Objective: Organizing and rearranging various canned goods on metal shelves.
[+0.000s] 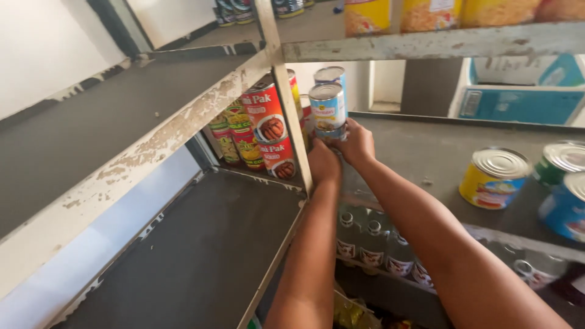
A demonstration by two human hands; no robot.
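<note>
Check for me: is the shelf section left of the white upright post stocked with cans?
No. That dark shelf lies bare; the cans stand behind the post, by both hands.

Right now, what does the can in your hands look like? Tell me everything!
The light blue can is a round metal tin with a shiny ridged silver lid and a paper label showing a food picture. It stands upright at the back of a grey shelf. The right hand grips its base, the left hand is beside it. Another blue can stands behind.

Two hands (341, 152) reached in. Two light-blue tins (328, 109) stood stacked, two red tins (268, 122) left of them, three loose tins (495, 176) at right, four bottles (373, 244) below.
</note>
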